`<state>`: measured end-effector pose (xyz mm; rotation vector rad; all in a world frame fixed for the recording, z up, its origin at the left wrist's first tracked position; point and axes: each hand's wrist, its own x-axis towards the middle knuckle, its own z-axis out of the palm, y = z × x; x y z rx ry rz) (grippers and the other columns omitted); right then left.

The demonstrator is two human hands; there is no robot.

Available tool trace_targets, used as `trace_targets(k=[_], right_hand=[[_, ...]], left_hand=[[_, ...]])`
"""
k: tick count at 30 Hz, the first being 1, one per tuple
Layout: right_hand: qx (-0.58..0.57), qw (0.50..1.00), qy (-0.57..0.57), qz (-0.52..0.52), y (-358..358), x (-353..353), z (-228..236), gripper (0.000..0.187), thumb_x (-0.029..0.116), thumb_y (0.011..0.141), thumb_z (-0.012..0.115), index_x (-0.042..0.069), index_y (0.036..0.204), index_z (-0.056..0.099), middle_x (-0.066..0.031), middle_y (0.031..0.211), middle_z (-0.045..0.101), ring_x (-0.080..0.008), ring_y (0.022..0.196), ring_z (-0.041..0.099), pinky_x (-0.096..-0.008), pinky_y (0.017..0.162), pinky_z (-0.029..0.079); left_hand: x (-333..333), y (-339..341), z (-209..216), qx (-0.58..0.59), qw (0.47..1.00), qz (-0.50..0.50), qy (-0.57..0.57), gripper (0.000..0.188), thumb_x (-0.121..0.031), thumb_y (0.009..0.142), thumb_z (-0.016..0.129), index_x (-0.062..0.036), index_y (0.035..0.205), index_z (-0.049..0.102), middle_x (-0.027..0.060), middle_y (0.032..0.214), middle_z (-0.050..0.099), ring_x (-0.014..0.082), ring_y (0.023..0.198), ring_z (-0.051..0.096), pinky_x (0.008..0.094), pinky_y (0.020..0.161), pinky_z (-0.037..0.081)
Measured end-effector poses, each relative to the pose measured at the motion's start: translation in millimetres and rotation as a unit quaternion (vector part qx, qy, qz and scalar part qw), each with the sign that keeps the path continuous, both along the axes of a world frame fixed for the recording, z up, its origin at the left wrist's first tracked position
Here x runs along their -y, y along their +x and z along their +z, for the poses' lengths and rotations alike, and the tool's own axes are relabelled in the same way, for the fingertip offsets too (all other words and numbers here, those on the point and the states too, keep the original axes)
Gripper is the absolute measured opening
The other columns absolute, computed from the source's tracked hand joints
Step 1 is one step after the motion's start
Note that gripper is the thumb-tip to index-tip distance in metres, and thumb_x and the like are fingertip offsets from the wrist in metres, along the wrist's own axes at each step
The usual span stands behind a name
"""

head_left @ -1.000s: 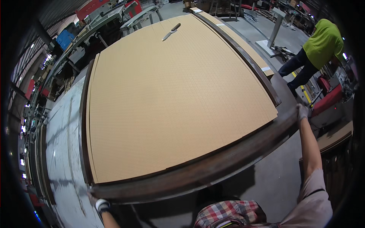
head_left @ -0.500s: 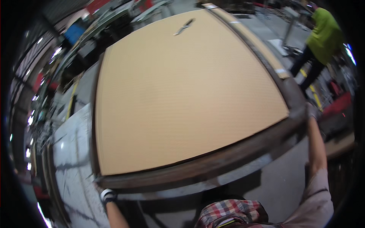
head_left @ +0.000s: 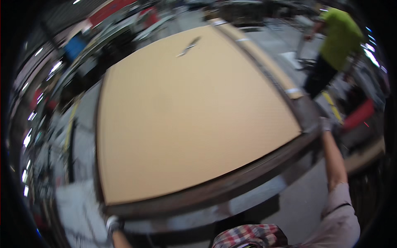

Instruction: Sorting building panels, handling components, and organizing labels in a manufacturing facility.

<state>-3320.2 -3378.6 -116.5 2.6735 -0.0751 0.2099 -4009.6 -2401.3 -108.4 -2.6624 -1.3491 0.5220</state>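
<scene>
The left hand (head_left: pixel 112 223), gloved, sits at the near left corner of a large tan board (head_left: pixel 190 115) and appears closed on the dark edge beneath it, though motion blur leaves the fingers indistinct. The right hand (head_left: pixel 326 124), also gloved, is at the near right corner with the arm fully extended; it rests against the dark frame (head_left: pixel 231 186) under the board, and whether it clasps the edge cannot be told. The board lies flat between the two hands, spanning the whole reach from one to the other, its near edge running along the frame. Far beyond both hands, near the board's distant edge, lies a small dark-and-light tool (head_left: pixel 188 46) (kind not discernible). Beyond the right hand, clear of the board, stands a person in a lime-green top (head_left: pixel 339 39).
</scene>
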Motion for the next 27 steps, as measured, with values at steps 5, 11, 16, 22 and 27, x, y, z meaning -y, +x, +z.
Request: trace_targets(k=[5,11,16,22,27], right_hand=[[0.250,0.759,0.536,-0.272,6,-153,37,0.049,0.023,0.063,0.065,0.000,0.106,0.059,-0.0204,0.102,0.063,-0.0313,0.096,0.061,-0.0369,0.084,0.047],[0.282,0.679,0.628,-0.254,5,-148,69,0.047,0.020,0.063,0.065,0.000,0.105,0.057,-0.0183,0.097,0.063,-0.0307,0.095,0.061,-0.0363,0.083,0.047],[0.280,0.699,0.605,-0.259,19,-162,57,0.042,0.016,0.065,0.064,0.002,0.102,0.052,-0.0192,0.104,0.060,-0.0337,0.100,0.059,-0.0364,0.087,0.045],[0.318,0.700,0.580,-0.269,35,-147,43,0.049,0.016,0.064,0.065,0.002,0.108,0.049,-0.0198,0.104,0.060,-0.0340,0.103,0.057,-0.0378,0.089,0.045],[0.250,0.686,0.625,-0.275,37,-162,46,0.047,0.018,0.067,0.064,0.002,0.108,0.048,-0.0215,0.106,0.059,-0.0357,0.105,0.057,-0.0390,0.089,0.044]], left_hand=[[25,93,30,0.314,0.910,0.263,-0.064,0.075,-0.065,0.084,0.035,-0.0098,0.134,0.043,0.0082,0.137,0.043,0.0260,0.127,0.037,0.0570,0.106,0.022],[38,161,17,0.321,0.906,0.252,-0.109,0.074,-0.064,0.084,0.036,-0.0099,0.134,0.043,0.0084,0.137,0.044,0.0261,0.127,0.037,0.0562,0.106,0.022],[40,183,12,0.328,0.904,0.247,-0.117,0.073,-0.063,0.085,0.037,-0.0100,0.134,0.044,0.0086,0.137,0.044,0.0262,0.127,0.037,0.0555,0.106,0.023],[52,207,-6,0.346,0.898,0.235,-0.137,0.072,-0.062,0.085,0.037,-0.0101,0.133,0.044,0.0088,0.136,0.044,0.0264,0.127,0.037,0.0547,0.106,0.023],[78,204,-4,0.384,0.880,0.240,-0.142,0.071,-0.062,0.085,0.038,-0.0103,0.133,0.044,0.0090,0.136,0.045,0.0265,0.126,0.037,0.0541,0.107,0.023]])
